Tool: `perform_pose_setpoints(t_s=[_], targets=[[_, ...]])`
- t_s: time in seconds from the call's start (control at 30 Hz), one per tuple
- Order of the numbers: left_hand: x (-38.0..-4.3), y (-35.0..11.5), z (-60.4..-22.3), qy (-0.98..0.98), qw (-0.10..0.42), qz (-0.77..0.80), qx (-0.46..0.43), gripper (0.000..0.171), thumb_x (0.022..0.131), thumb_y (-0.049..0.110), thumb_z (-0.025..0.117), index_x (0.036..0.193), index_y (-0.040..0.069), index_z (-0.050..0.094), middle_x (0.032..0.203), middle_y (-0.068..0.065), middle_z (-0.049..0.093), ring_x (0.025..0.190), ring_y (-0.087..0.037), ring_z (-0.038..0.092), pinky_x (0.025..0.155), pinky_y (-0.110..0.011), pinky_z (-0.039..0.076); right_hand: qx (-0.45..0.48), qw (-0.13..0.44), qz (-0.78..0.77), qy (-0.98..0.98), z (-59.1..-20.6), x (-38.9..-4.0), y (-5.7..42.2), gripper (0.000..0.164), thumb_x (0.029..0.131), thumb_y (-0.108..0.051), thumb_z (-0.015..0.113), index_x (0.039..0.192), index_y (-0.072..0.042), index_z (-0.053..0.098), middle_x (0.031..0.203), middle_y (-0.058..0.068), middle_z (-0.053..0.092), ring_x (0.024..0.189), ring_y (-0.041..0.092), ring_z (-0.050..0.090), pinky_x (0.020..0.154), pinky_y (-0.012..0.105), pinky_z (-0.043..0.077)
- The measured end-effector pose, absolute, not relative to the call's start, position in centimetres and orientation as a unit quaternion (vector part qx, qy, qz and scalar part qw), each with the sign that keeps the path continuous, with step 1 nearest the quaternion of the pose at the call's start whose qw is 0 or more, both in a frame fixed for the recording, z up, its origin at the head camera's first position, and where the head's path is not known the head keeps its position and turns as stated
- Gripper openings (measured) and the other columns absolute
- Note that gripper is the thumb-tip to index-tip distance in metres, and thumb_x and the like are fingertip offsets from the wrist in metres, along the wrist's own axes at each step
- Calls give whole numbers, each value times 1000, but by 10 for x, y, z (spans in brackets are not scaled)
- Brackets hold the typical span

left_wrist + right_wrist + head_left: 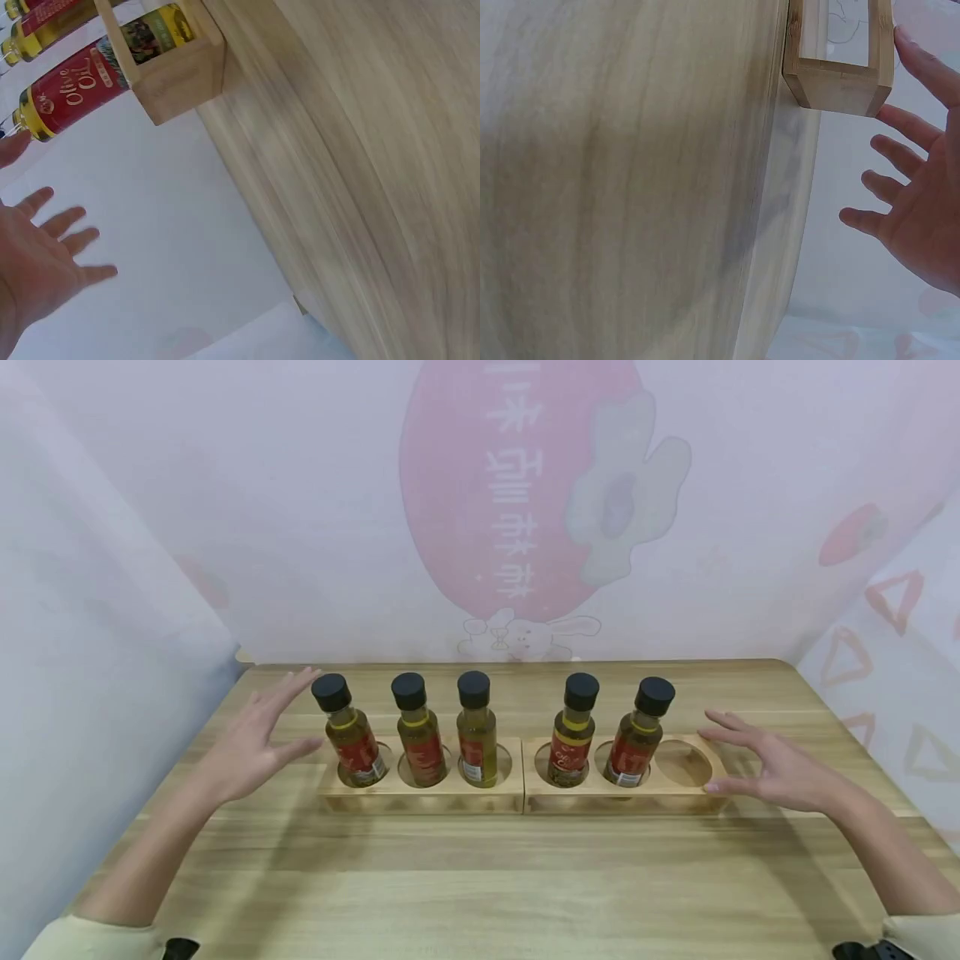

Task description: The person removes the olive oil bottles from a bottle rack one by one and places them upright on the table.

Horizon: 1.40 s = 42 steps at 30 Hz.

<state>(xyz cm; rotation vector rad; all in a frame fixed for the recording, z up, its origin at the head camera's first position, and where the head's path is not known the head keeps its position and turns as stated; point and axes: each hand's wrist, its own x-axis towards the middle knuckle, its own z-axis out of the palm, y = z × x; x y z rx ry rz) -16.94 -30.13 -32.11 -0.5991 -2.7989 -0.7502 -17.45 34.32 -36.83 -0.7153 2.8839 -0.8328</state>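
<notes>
Two wooden racks, a left rack [420, 803] and a right rack [622, 804], stand end to end on the table. Three olive oil bottles with black caps fill the left rack; the leftmost bottle [356, 745] leans slightly left in the head view. The right rack carries two more bottles, one of them [633, 743] beside the vacant round hole [682, 764] at its right end. My left hand [251, 743], fingers spread, hovers by the leftmost bottle's cap. At the right rack's end, my right hand [780, 764] has its fingers extended, with thumb and forefinger right at the rack's edge.
The wooden table [480, 885] runs back to a pale printed wall sheet [300, 527] with a pink balloon shape and rabbit drawings. Similar white sheets hang at the left and right sides. Dark wrist straps show at both sleeves.
</notes>
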Motion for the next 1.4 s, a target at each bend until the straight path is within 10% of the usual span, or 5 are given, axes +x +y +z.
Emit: perform_pose_setpoints(t_s=[0.37,0.6,0.93,1.2,1.4], targets=[[-164,-287,-313,-882,24,-431,-188,71,99,16,70,159,3,35,162,-26,37,150,-51,28,117,-74,22,-259,9,-282,924,-367,-179,343,79,73,-26,95,138,2,59,146,33,53,132,62,44,96,81,39],[-168,-278,-317,-840,14,-500,-208,48,105,13,63,151,5,51,144,0,62,135,-7,55,104,-12,46,-263,29,-294,918,-367,-183,343,77,72,-18,96,135,5,59,137,30,61,129,62,48,98,79,41],[-173,-274,-325,-791,30,-570,-218,33,103,2,62,137,2,63,126,6,74,120,-6,66,99,-16,52,-270,36,-308,911,-369,-184,344,72,74,-15,94,134,3,60,133,24,64,127,54,55,97,74,46],[-174,-271,-324,-783,36,-586,-206,33,103,3,64,135,-5,61,125,1,74,120,-7,66,100,-16,51,-266,53,-348,898,-372,-186,347,67,77,-9,91,135,0,58,132,19,66,119,-6,54,98,66,51],[-173,-270,-325,-780,35,-592,-198,31,103,4,64,134,1,65,126,-4,74,119,-6,67,99,-15,51,-272,61,-378,883,-376,-186,348,66,77,-3,90,134,0,56,129,23,67,117,-3,59,96,25,54]])
